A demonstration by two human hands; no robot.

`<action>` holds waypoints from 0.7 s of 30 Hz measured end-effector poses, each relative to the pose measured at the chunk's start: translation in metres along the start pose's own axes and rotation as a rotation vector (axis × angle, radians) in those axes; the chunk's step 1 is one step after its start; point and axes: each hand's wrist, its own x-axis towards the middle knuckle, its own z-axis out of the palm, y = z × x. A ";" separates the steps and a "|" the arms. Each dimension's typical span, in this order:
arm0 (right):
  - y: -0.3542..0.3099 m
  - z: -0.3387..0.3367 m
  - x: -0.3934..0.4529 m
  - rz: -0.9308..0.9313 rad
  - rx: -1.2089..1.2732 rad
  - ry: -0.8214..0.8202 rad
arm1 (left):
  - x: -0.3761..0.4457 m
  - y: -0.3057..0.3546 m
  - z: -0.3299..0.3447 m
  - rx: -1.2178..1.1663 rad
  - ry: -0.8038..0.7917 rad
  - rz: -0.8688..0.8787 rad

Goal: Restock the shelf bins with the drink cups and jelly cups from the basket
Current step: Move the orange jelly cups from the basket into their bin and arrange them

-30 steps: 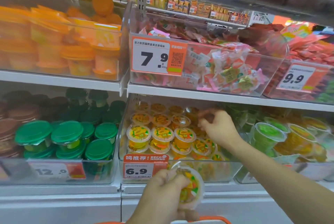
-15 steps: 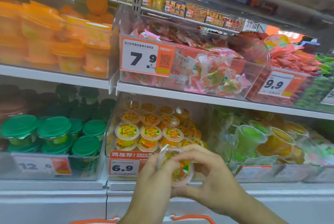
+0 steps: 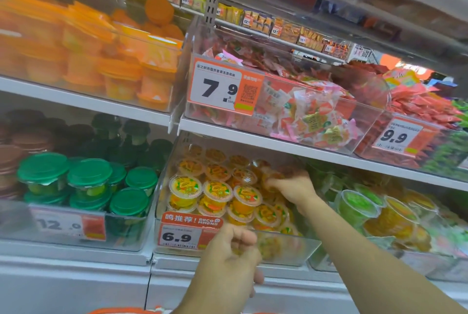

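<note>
Jelly cups going into the near-full clear bin, centre shelf.
Only an orange basket rim shows at 6 o'clock, contents hidden, so the remainder is unknown. Right hand reaches deep, fingers curled over the jelly cups; grip unclear. Left hand hovers at 6, loosely curled, apparently empty.

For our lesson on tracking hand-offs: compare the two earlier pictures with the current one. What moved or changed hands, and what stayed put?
The jelly cup passed from the left hand to the right hand, which has reached back into the 6.9 bin, apparently setting it among the orange jelly cups. The left hand, now with nothing visible in it, has dropped in front of the price tag. The green-lidded cups are unchanged.
</note>
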 end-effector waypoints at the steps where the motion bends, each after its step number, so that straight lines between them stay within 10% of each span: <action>1: 0.004 0.003 0.007 0.024 -0.030 -0.002 | -0.002 0.001 0.000 -0.026 -0.023 -0.055; 21: 0.006 0.002 -0.013 0.052 -0.161 0.074 | 0.007 -0.028 -0.002 0.124 -0.037 -0.128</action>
